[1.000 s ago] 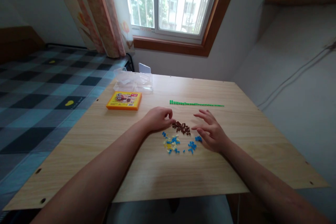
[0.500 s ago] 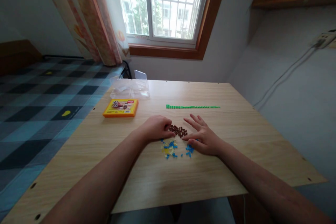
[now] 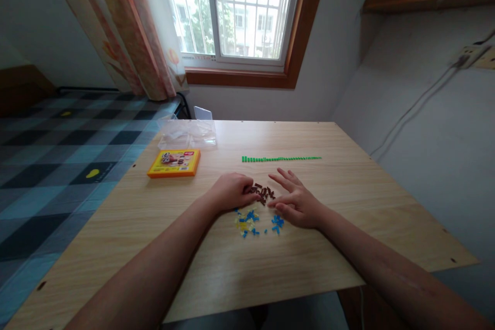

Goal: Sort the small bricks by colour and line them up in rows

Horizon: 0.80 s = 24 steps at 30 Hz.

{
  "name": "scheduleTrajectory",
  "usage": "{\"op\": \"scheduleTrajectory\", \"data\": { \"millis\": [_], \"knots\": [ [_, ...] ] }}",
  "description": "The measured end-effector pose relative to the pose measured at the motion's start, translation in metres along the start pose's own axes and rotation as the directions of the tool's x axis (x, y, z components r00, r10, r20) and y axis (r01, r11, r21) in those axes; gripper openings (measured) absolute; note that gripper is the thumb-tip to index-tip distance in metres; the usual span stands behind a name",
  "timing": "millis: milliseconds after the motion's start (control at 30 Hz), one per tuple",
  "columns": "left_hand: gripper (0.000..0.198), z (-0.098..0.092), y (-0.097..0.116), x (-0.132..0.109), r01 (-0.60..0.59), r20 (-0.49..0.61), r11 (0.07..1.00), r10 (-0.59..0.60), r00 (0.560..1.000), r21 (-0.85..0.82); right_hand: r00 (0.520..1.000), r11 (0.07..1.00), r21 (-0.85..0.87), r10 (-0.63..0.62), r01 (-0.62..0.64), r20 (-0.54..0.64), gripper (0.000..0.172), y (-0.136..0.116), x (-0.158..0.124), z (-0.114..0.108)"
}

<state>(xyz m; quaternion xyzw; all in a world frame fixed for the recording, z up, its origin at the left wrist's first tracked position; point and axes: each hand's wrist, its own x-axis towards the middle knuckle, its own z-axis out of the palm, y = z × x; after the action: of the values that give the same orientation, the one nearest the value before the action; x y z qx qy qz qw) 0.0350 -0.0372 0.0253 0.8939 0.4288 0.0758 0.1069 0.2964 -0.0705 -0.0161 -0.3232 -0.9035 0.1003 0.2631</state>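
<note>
A small pile of brown toy building bricks point(image 3: 263, 193) lies on the wooden table between my hands. At the pile's left edge my left hand point(image 3: 232, 192) rests with its fingers curled in and its thumb along the table; what the fingers hold, if anything, is hidden. My right hand point(image 3: 297, 201) lies at the pile's right side, fingers spread, index fingertip near the brown bricks. Closer to me are mixed yellow and blue bricks point(image 3: 246, 223) and a small cluster of blue bricks point(image 3: 277, 223) just below my right thumb.
Beyond my hands a long row of green bricks point(image 3: 265, 159) runs across the table point(image 3: 240, 278). To the left lie a yellow and orange box point(image 3: 175, 163) and, behind it, a clear plastic container point(image 3: 185, 133). A bed point(image 3: 88, 139) stands left of the table.
The brown pile looks looser, with some bricks spread apart. Both hands stay nearly in place beside it. The whole view has shifted slightly.
</note>
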Motion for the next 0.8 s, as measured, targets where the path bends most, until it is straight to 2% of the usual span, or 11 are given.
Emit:
{"op": "scheduleTrajectory", "data": {
  "millis": [100, 200, 367, 533, 633, 800],
  "knots": [
    [0.039, 0.000, 0.004, 0.000, -0.024, 0.004, 1.000, 0.024, 1.000, -0.009, 0.997, 0.999, 0.010, -0.043, 0.042, 0.063, 0.024, -0.003, 0.001, 0.000],
    [0.039, 0.003, 0.008, 0.002, -0.043, 0.002, 0.999, 0.043, 0.999, -0.002, 0.998, 1.000, 0.005, -0.010, 0.010, 0.068, 0.025, -0.003, 0.003, 0.003],
    [0.039, 0.007, 0.012, 0.006, -0.033, -0.020, 0.998, 0.034, 0.999, 0.046, 0.997, 0.997, 0.025, 0.075, -0.074, -0.018, 0.030, 0.002, 0.003, 0.004],
    [0.040, 0.005, 0.008, 0.005, 0.055, -0.081, 0.998, -0.053, 0.995, 0.019, 0.990, 0.989, 0.104, 0.110, -0.100, -0.089, 0.043, 0.008, 0.002, -0.004],
    [0.046, 0.003, 0.000, 0.003, 0.114, -0.113, 0.993, -0.117, 0.987, -0.027, 0.994, 0.984, 0.148, 0.103, -0.099, -0.023, 0.043, 0.010, -0.001, -0.007],
    [0.044, -0.001, -0.015, -0.001, 0.158, -0.120, 0.985, -0.165, 0.979, -0.068, 0.992, 0.987, 0.129, 0.089, -0.099, 0.085, 0.029, 0.010, -0.002, -0.006]
  ]
}}
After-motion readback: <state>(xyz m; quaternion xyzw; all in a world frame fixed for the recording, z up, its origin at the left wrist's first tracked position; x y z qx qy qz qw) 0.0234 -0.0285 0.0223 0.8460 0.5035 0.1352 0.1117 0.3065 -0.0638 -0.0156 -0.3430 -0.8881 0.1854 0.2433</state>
